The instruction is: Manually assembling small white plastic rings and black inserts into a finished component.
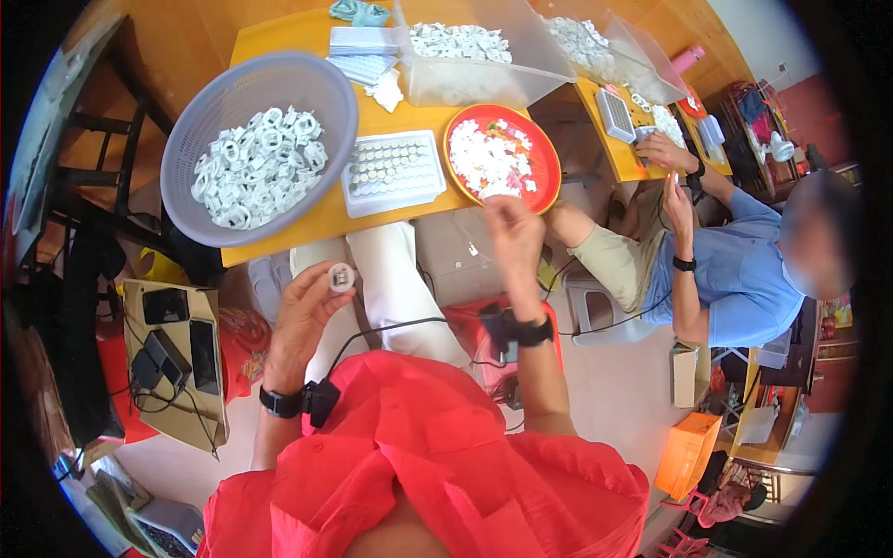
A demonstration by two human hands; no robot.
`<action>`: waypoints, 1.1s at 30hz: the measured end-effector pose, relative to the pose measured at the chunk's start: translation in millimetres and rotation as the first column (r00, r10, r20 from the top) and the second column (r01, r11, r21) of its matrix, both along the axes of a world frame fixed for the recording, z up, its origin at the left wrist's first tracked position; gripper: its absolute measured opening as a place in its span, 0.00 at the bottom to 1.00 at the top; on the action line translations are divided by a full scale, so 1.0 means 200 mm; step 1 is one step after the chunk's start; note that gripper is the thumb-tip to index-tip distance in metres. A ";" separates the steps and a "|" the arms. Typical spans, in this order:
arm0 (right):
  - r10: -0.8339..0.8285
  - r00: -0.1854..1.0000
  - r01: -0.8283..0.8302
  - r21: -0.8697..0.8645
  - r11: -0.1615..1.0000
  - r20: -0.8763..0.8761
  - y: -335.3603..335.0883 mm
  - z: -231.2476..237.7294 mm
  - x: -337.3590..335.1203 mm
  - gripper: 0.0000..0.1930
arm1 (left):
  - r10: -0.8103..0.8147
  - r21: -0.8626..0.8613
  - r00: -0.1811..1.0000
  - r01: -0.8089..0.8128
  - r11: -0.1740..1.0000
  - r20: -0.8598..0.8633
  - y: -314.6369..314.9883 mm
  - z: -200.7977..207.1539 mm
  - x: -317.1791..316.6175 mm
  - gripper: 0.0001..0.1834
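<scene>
1. Nearest the camera, the person's red shirt (419, 465) fills the lower frame, and both forearms rise from it, each with a dark wristband.
2. The left hand (302, 321) is raised below the bench edge; its grip is closed on a small white round part (341, 277), pinched at the fingertips with the open end facing up.
3. The right hand (513, 237) reaches to the near rim of the red plate (549, 181). Its fingers are curled together over the pile of small white pieces (491, 158), but whether they pinch one cannot be told.
4. On the yellow bench (321, 214), just left of the plate, sits a white tray (393, 170) holding rows of small metal-coloured cylinders.
5. Further left, a grey round basket (186, 139) holds a heap of white ring-shaped parts (260, 163).
6. Beyond these, clear plastic tubs (474, 79) contain more white parts.
7. To the right, another person in a blue shirt (739, 274) works at a neighbouring bench.
</scene>
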State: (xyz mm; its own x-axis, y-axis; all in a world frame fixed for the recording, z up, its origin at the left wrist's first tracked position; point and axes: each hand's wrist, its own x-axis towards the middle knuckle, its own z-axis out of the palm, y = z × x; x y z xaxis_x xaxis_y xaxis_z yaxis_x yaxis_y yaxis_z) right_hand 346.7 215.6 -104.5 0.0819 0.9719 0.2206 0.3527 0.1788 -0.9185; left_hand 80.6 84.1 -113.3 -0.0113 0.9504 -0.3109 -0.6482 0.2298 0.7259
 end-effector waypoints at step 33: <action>0.015 0.980 -0.033 0.084 0.996 0.198 0.23 0.11 0.22 0.05 | -0.094 -0.100 0.996 0.093 0.991 -0.009 -0.01 0.07 0.07 0.15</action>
